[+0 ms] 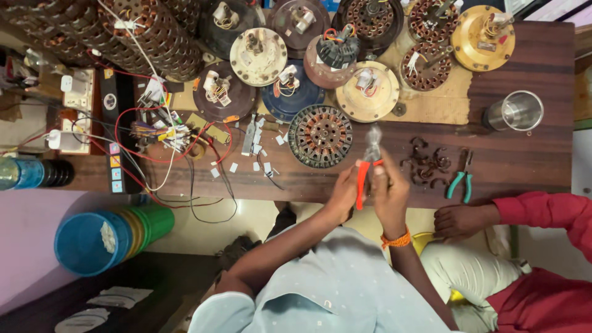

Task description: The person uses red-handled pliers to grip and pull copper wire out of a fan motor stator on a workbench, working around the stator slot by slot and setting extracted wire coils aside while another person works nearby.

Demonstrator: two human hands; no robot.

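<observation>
Over the front edge of the brown wooden table, my two hands meet on a pair of red-handled pliers. My left hand wraps the left handle. My right hand, with an orange band at the wrist, grips the right handle. The plier jaws point away from me, just right of a round wound stator lying flat on the table. What the jaws hold is blurred.
Several fan motor housings and stators crowd the table's back. Red and white wires tangle at the left. Dark curled metal pieces, green-handled pliers and a steel tumbler lie right. A co-worker's hand in a red sleeve rests nearby. Stacked buckets stand below left.
</observation>
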